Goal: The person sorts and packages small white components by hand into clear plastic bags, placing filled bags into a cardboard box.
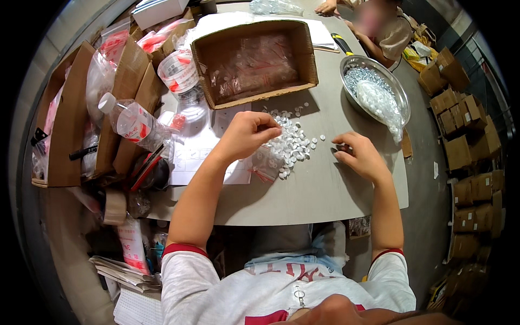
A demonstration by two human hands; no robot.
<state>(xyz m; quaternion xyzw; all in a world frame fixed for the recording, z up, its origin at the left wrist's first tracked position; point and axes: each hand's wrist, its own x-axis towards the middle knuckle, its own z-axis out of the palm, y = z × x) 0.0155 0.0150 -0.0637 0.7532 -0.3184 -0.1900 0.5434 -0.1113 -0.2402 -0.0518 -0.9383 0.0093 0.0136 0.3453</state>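
Note:
A loose pile of small white round caps [292, 141] lies on the grey table in front of me. My left hand [248, 135] is over the pile's left side with thumb and fingers brought together; whatever they pinch is too small to make out. Beneath that hand a clear zip bag [264, 165] with a red seal strip lies at the edge of the caps. To the right of the pile, my right hand [359, 155] hovers just above the table, thumb and fingers curved and apart, with nothing visible between them. A single cap [323, 137] sits between the pile and this hand.
Behind the pile stands an open cardboard box [260, 100] holding clear bags. A metal bowl [403, 103] with screws and a bag of white pieces is at right. Tape rolls [179, 71], a plastic bottle [132, 120] and boxes crowd the left. Another person [385, 38] sits across.

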